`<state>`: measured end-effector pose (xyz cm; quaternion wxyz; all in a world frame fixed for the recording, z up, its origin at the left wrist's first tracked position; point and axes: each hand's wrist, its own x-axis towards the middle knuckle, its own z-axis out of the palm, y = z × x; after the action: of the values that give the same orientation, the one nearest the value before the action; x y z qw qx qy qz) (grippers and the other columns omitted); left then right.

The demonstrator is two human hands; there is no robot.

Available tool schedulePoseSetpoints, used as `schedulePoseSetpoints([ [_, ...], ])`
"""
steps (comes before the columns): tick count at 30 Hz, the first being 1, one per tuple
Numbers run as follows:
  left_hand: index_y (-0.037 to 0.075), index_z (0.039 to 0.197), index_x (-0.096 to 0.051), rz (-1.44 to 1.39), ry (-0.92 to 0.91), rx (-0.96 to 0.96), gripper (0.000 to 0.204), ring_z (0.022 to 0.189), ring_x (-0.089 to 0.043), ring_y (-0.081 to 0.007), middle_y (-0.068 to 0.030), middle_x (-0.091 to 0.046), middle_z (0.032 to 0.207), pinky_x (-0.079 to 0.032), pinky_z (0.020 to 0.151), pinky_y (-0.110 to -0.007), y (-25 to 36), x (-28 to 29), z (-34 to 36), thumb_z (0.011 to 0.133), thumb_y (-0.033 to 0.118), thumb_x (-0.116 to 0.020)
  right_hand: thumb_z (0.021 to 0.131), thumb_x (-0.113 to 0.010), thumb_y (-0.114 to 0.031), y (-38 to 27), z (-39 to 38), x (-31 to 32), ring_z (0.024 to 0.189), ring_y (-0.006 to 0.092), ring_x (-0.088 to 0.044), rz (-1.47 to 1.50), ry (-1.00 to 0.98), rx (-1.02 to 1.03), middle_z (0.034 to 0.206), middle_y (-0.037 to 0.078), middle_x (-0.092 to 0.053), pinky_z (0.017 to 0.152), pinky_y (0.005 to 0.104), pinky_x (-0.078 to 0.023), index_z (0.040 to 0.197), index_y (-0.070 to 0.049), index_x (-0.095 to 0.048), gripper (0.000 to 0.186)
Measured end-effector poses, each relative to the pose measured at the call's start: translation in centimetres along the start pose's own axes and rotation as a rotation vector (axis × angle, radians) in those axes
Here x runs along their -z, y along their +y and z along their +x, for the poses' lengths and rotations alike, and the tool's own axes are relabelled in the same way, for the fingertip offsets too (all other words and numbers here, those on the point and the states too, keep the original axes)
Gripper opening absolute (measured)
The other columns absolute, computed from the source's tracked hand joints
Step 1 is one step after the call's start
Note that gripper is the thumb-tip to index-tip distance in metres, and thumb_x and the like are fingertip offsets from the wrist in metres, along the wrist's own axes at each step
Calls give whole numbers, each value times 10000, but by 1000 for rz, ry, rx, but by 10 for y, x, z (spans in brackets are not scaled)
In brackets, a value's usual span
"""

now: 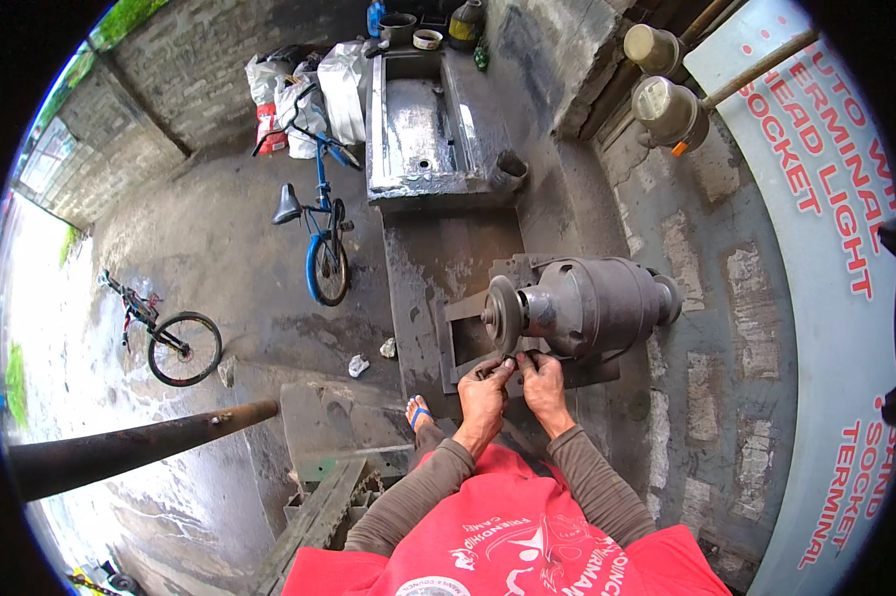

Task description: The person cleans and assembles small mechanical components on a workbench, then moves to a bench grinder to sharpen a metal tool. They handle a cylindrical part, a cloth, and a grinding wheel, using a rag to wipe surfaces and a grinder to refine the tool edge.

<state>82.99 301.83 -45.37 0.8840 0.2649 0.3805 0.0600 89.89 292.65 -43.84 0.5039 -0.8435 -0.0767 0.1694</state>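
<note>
A wet concrete yard floor (219, 258) is seen spreading to the left, where a blue bicycle (319, 223) is stood upright and a smaller bicycle (165, 338) lies further out; white sacks (309, 89) are heaped against the brick wall behind. A grey metal trough (423, 129) is set at the far end of the dark bench (448, 258), and a rusty pipe (130, 447) crosses the lower left. On the bench a bench grinder (587, 308) is mounted, its grinding wheel (502, 313) turned toward the person so that work can be offered up to it from the front. Both hands are brought together just below the wheel: the left hand (482, 392) and the right hand (542, 382) are each closed with the fingers pinched on a small dark metal piece (512, 360), which is held between them right at the wheel's lower edge, seemingly so that it is steadied from both sides. Whether the piece actually touches the wheel cannot be told.
</note>
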Motion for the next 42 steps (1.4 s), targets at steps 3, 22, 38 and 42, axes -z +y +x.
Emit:
schedulePoseSetpoints([
  [3,-6,1119,-691,23,27,0,227,435,-360,-23,69,-524,608,-239,405,-226,0,1,1,945,134,-727,999,-630,-213,5,-1,-5,598,95,-450,30,-3,-27,657,-2,-561,551,312,-357,864,36,-689,290],
  [22,-10,1079,-702,4,-11,37,201,453,-452,-40,1,-643,713,-288,398,-215,11,-8,-2,928,119,-732,1029,-584,-219,5,-10,-11,656,91,-530,792,-42,-396,788,-4,-626,586,268,-404,957,-32,-686,225],
  [38,85,984,-656,67,-166,267,200,470,-298,-27,101,-379,610,-253,433,-226,42,55,-15,1029,276,-620,965,-657,-62,13,-28,18,861,181,-693,863,-273,-493,1023,113,-720,798,342,-613,1127,19,-673,181],
  [42,97,959,-628,72,-149,189,185,461,-298,-27,98,-385,614,-260,427,-223,36,59,-20,1036,264,-607,972,-658,-74,17,-33,-4,836,172,-691,978,-353,-501,994,116,-721,786,340,-621,1096,35,-693,169],
])
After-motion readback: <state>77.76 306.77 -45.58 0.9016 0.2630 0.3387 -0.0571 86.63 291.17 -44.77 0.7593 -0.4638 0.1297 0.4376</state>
